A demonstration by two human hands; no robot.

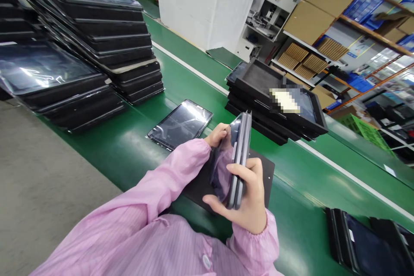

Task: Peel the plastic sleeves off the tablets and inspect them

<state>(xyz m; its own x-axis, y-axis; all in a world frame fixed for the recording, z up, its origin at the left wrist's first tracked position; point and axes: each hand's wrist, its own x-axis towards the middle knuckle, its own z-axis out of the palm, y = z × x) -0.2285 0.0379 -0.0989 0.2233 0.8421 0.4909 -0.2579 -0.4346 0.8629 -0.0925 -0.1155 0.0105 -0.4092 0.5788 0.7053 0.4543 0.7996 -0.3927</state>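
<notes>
Two tablets (239, 155) stand on edge, pressed together, in front of me. The glossy dark screen of the nearer one faces left and mirrors my pink sleeve. My right hand (250, 194) grips their near end, thumb on the screen side and fingers around the grey edges. At the far left side, my left hand (217, 135) is closed on the tablets' edge, its fingers partly hidden. Under them lies a black flat board (267, 177) on the green bench. Just left of my left hand, another screen panel (183, 124) in clear film lies face up.
Tall stacks of black trays with film-covered screens (106, 30) rise at the left. Beyond my hands stands a pile of black trays (268, 99). More dark tablets (371, 241) sit at the lower right. The green bench (300, 189) runs diagonally; shelves with cartons (310, 21) stand behind.
</notes>
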